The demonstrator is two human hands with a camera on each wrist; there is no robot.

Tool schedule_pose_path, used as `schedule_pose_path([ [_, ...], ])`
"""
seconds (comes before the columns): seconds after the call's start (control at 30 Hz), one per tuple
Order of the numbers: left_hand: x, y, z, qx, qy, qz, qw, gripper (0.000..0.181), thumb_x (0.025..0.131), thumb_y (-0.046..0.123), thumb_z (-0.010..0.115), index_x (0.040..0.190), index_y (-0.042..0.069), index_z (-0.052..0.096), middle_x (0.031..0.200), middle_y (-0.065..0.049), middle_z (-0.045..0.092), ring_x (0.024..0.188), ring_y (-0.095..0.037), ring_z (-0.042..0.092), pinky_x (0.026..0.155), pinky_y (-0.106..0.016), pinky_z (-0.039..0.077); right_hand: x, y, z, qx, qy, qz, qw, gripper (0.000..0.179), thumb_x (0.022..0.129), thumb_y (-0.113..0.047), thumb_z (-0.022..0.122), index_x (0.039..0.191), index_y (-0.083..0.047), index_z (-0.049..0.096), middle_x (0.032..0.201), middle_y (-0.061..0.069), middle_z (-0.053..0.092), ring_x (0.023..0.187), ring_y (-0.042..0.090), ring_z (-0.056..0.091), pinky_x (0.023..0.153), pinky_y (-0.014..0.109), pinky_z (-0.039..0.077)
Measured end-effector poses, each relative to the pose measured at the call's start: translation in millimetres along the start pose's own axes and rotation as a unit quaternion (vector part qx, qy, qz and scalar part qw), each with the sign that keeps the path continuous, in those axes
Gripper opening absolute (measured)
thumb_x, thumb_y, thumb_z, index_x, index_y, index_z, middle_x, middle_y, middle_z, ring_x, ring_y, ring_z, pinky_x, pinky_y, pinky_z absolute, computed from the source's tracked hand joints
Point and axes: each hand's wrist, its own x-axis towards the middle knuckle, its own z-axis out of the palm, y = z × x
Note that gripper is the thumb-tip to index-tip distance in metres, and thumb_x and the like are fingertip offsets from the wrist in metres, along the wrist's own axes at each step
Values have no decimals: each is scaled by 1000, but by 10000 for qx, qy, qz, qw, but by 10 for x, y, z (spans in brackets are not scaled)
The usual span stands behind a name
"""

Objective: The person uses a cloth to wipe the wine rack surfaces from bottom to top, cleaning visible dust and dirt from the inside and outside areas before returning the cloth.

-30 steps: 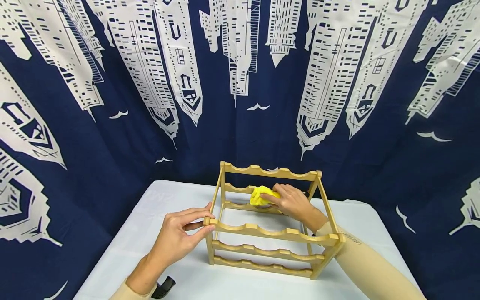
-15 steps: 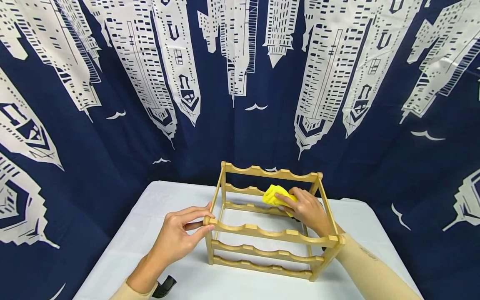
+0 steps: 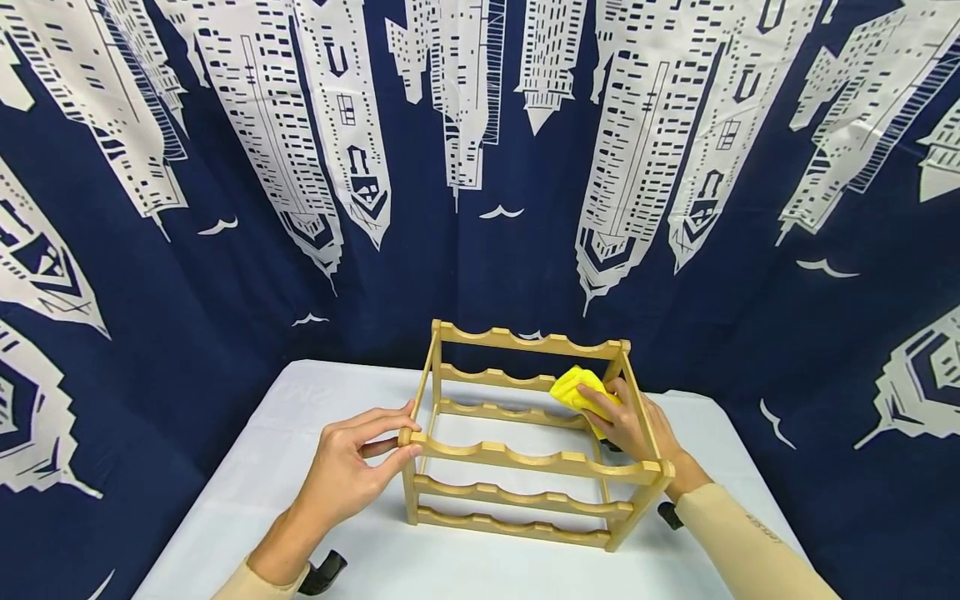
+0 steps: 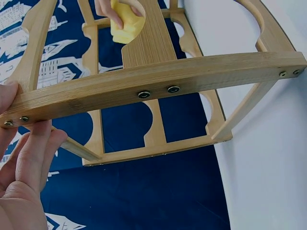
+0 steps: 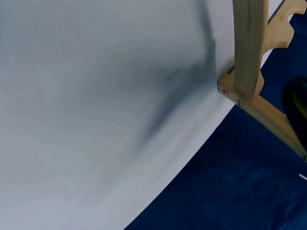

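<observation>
A light wooden wine rack (image 3: 487, 452) with scalloped rails stands on the white-covered table. My left hand (image 3: 348, 462) pinches its near left top corner between thumb and fingers; up close in the left wrist view, the thumb and fingers lie on either side of the wooden end bar (image 4: 158, 81). In my right hand (image 3: 633, 421) is a bunched yellow cloth (image 3: 573, 390), held at the right rear of the rack, beside the back rails. The right top side bar crosses in front of that hand. The left wrist view also shows the cloth (image 4: 125, 26), while the right wrist view shows only a rack corner (image 5: 230, 88).
The white tablecloth (image 3: 300, 417) covers the table under and around the rack. Behind it hangs a navy curtain (image 3: 450, 275) printed with upside-down white skyscrapers and birds. A black wrist device (image 3: 324, 573) sits by the left sleeve, another (image 3: 670, 514) by the right.
My right hand has moved right along the back rails with the yellow cloth, toward the right end of the rack. The left hand keeps its grip on the corner. The head view has shifted slightly.
</observation>
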Motion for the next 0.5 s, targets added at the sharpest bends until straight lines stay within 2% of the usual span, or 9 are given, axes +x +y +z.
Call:
schedule_pose_path([
  [0.13,-8,-16,-9,17,17,-89,10000,30,93,0,98,118,14,89,132,-8,87,133,-21,82,91,-30,73,81,-53,80,290,369,-450,9979,49,124,-44,52,134,-9,84,101,20,68,73,26,64,57,38,65],
  [0.3,-24,-20,11,31,92,-42,9999,30,92,-1,97,118,12,89,136,-11,86,131,-24,83,92,-30,73,150,-102,256,813,776,-856,9900,32,120,-32,69,134,-8,86,101,16,72,78,25,64,65,37,62],
  [0.43,-37,-6,47,105,189,209,9995,32,93,-3,96,120,14,88,147,-17,81,128,-30,84,91,-29,73,196,-132,328,801,614,-838,9914,34,121,-36,67,142,-14,84,103,12,71,79,21,62,68,34,60],
  [0.5,-36,-8,56,132,202,331,9992,33,93,-4,96,119,14,87,149,-19,79,125,-29,85,91,-28,72,225,-145,350,805,463,-852,9920,35,122,-36,65,146,-16,82,104,11,69,79,19,61,68,32,61],
])
